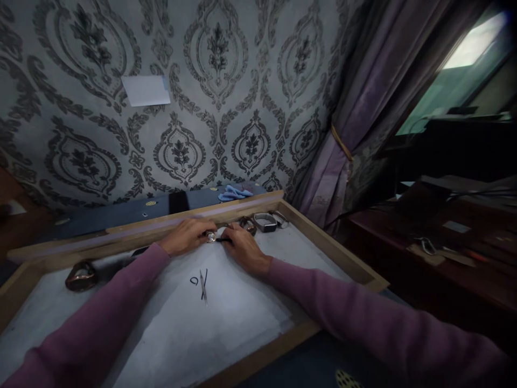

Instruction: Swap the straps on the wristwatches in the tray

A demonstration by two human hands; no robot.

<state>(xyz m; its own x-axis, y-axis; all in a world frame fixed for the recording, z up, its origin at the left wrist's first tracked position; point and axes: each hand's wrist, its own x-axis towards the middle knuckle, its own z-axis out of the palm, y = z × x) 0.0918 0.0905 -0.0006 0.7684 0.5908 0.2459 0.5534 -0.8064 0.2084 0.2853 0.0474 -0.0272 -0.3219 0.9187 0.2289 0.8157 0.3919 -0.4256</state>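
Observation:
A wristwatch (pixel 211 236) with a round, shiny face and a black strap (pixel 222 239) is between my two hands near the tray's far side. My left hand (pixel 186 237) has its fingers closed at the watch's left edge. On the other side, my right hand (pixel 245 250) pinches the black strap. Nearer to me on the white surface lie a thin metal pointed tool (pixel 203 289), a slim dark strip (pixel 206 276) beside it and a small dark loop (pixel 194 281). My fingers hide parts of the watch.
Wooden edging (pixel 335 245) surrounds the white-bottomed tray. Along its far side stand a brown watch (pixel 248 225) and a grey watch (pixel 265 222); another brown watch (pixel 82 276) sits at left. Behind lies a blue cloth (pixel 234 193). A curtain (pixel 355 113) hangs at right.

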